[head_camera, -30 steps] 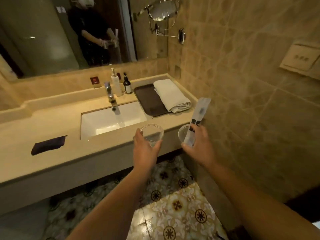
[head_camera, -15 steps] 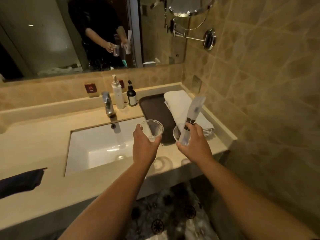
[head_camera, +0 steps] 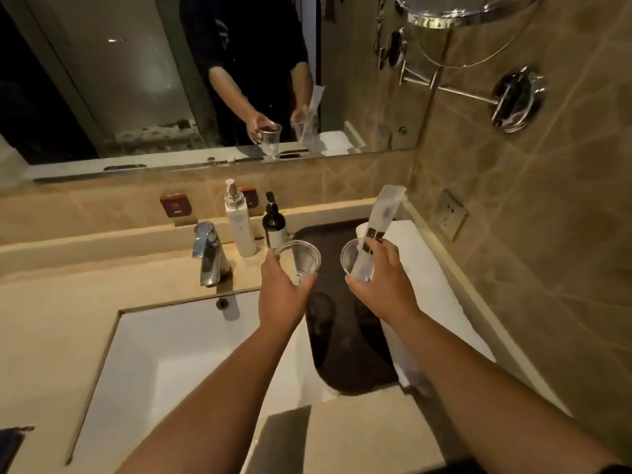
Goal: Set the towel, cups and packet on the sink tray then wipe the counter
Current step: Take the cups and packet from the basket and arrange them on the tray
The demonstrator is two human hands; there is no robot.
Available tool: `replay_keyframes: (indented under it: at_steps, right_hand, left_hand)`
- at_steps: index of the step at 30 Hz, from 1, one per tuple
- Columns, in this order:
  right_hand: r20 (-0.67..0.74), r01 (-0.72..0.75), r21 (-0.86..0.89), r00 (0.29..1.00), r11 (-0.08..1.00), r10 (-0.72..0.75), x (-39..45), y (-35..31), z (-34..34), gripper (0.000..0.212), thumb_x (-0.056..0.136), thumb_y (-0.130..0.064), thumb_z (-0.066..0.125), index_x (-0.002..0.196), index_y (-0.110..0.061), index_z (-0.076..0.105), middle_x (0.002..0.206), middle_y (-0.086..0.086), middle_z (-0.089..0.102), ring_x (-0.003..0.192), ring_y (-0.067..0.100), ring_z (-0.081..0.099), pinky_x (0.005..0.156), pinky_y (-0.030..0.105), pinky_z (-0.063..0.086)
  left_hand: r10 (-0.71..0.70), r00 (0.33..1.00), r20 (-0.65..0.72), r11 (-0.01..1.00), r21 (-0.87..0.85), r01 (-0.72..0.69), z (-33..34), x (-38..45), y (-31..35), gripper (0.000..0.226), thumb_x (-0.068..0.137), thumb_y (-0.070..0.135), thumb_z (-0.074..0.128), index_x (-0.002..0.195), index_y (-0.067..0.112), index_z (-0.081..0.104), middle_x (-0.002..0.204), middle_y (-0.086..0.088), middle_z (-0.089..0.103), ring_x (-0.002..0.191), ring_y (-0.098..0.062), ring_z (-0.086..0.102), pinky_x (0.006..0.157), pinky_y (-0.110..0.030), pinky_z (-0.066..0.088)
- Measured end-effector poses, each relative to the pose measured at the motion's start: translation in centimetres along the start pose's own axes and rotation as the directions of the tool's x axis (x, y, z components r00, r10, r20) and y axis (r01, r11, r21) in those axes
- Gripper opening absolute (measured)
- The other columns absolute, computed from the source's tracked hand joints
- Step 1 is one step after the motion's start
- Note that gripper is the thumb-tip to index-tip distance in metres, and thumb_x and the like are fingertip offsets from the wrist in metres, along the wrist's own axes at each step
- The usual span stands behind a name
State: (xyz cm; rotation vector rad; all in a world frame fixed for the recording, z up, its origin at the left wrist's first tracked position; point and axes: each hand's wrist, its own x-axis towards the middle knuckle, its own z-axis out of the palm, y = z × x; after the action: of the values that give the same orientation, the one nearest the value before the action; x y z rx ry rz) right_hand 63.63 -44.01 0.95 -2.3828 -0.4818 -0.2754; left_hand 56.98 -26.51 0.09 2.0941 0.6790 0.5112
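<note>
We take the dark tray (head_camera: 345,354) as our landmark throughout.

Worktop (head_camera: 51,319): beige stone, carries the tray at its right end, close to the tiled wall. White sink basin (head_camera: 178,350) sunk in just left of the tray.

Towel (head_camera: 434,289): white, folded, lies along the tray's right side, partly over its edge; our right forearm crosses it.

Tap (head_camera: 208,254): chrome, left of the tray's far corner, behind the basin. White pump bottle (head_camera: 239,227) and dark pump bottle (head_camera: 274,222) stand upright just beyond the tray's far left corner.

Dark cloth (head_camera: 10,443): far left of the tray, at the worktop's near edge, mostly cut off.

Left hand (head_camera: 280,289): above the tray's left edge, grip clamped around a clear cup (head_camera: 298,258), fingers and thumb curled on its sides. Cup is upright, held off the tray.

Right hand (head_camera: 383,278): above the tray's middle, grip clamped on a second clear cup (head_camera: 352,260) together with a long pale packet (head_camera: 376,227). The packet stands tilted, its top pointing away from us, toward the far end of the tray. We cannot tell whether its lower end sits inside the cup or against it.
</note>
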Motion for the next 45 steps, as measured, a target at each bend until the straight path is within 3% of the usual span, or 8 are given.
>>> replay_keyframes:
  at_steps: [7,12,16,22,29,41,45]
  right_hand:
    - [0.101,0.064,-0.031,0.993,0.997,-0.061,11.0,5.3,5.1,0.079,0.076,-0.045,0.074,0.140,-0.023,0.034,0.141,0.006,0.040,0.119,0.029,0.051,0.093,0.042,0.049]
    - [0.162,0.119,-0.118,0.982,0.986,-0.099,15.0,8.0,9.6,0.077,0.076,-0.054,0.069,0.137,-0.029,0.029,0.141,0.006,0.042,0.119,0.028,0.052,0.095,0.046,0.045]
    - [0.170,0.167,-0.239,0.977,0.956,-0.128,16.2,9.4,12.2,0.077,0.077,-0.062,0.061,0.139,-0.027,0.031,0.139,0.005,0.047,0.119,0.026,0.052,0.097,0.046,0.043]
    - [0.167,0.160,-0.276,0.979,0.948,-0.117,16.7,9.9,13.2,0.076,0.080,-0.063,0.055,0.141,-0.023,0.031,0.142,0.006,0.047,0.123,0.028,0.051,0.101,0.047,0.039]
    - [0.208,0.120,-0.264,0.976,0.957,-0.065,17.2,10.1,13.1,0.081,0.078,-0.060,0.063,0.142,-0.026,0.026,0.149,0.005,0.041,0.130,0.027,0.046,0.103,0.045,0.037]
    - [0.284,0.049,-0.156,0.959,0.987,-0.003,17.3,9.8,12.1,0.089,0.078,-0.053,0.071,0.148,-0.026,0.022,0.157,0.004,0.028,0.137,0.028,0.037,0.109,0.047,0.032]
    - [0.302,-0.109,0.110,0.951,0.988,0.071,17.9,9.7,10.6,0.089,0.078,-0.052,0.072,0.148,-0.030,0.021,0.156,0.002,0.028,0.138,0.024,0.034,0.108,0.046,0.036]
  left_hand:
    - [-0.104,0.995,-0.006,0.994,-0.027,0.104,6.8,8.3,-0.8,0.087,0.076,0.045,0.079,0.144,0.025,0.029,0.146,-0.001,0.046,0.130,-0.021,0.049,0.092,-0.026,0.037]
    - [-0.132,0.990,0.039,0.991,-0.020,0.133,10.4,11.9,-3.1,0.090,0.077,0.044,0.078,0.147,0.026,0.026,0.146,-0.001,0.046,0.129,-0.021,0.050,0.099,-0.031,0.042]
    - [-0.126,0.991,0.049,0.992,0.008,0.126,12.6,13.0,-4.3,0.095,0.075,0.045,0.079,0.149,0.024,0.024,0.147,-0.002,0.046,0.129,-0.021,0.049,0.096,-0.025,0.036]
    - [-0.133,0.991,0.035,0.991,0.029,0.132,13.2,14.1,-4.5,0.094,0.075,0.046,0.078,0.149,0.021,0.026,0.147,-0.004,0.045,0.129,-0.023,0.049,0.105,-0.039,0.044]
    - [-0.151,0.987,0.048,0.986,0.075,0.147,13.3,14.2,-4.2,0.096,0.078,0.043,0.078,0.152,0.020,0.020,0.154,-0.006,0.037,0.136,-0.026,0.043,0.107,-0.038,0.039]
    - [-0.142,0.987,0.080,0.987,0.083,0.135,12.6,14.2,-4.3,0.095,0.080,0.038,0.078,0.153,0.019,0.020,0.154,-0.006,0.039,0.136,-0.026,0.042,0.110,-0.046,0.041]
    - [-0.156,0.984,0.088,0.985,0.090,0.148,12.6,14.6,-4.6,0.099,0.078,0.039,0.079,0.153,0.022,0.017,0.156,-0.004,0.036,0.138,-0.026,0.041,0.110,-0.045,0.040]
